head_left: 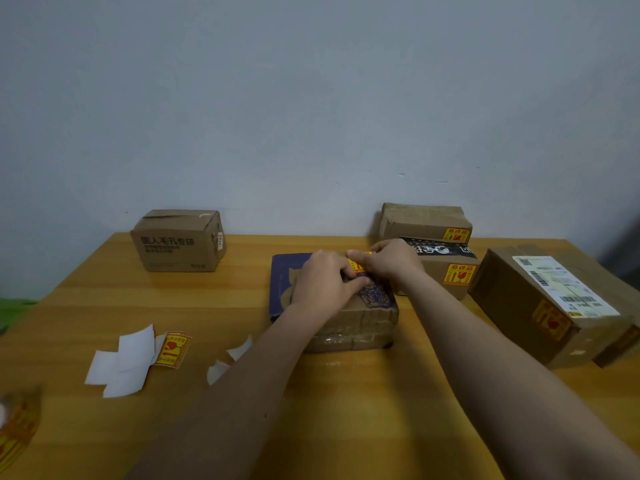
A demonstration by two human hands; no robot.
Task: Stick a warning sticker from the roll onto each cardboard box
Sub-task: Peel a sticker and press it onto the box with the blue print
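Sticker roll point(15, 427): at the lower left edge of the frame we catch a blurred strip of yellow-and-red stickers lying on the wooden table point(104, 299).
Backing papers point(119, 362): left of centre, we see white peeled sheets scattered on the table, with a loose sticker point(171, 349) lying face up just beside them and two smaller white scraps point(230, 358) a little further right.
Printed box point(180, 242): upper left of the table, near the wall, standing alone; we see no sticker on the faces turned to us.
Blue-topped box point(332, 306): centre of the frame, and here both hands are on it.
Left hand point(320, 280): fingers curled down on the box top, fingertips touching the near edge of the warning sticker point(356, 263).
Right hand point(388, 263): thumb and forefinger pinch the yellow sticker at the far right corner of the box top.
Stacked boxes point(436, 251): right of the hands, two piled against the wall, each showing a yellow sticker on its front.
Large box point(550, 303): far right, lying at an angle, with a white shipping label on top and a sticker on its near face.
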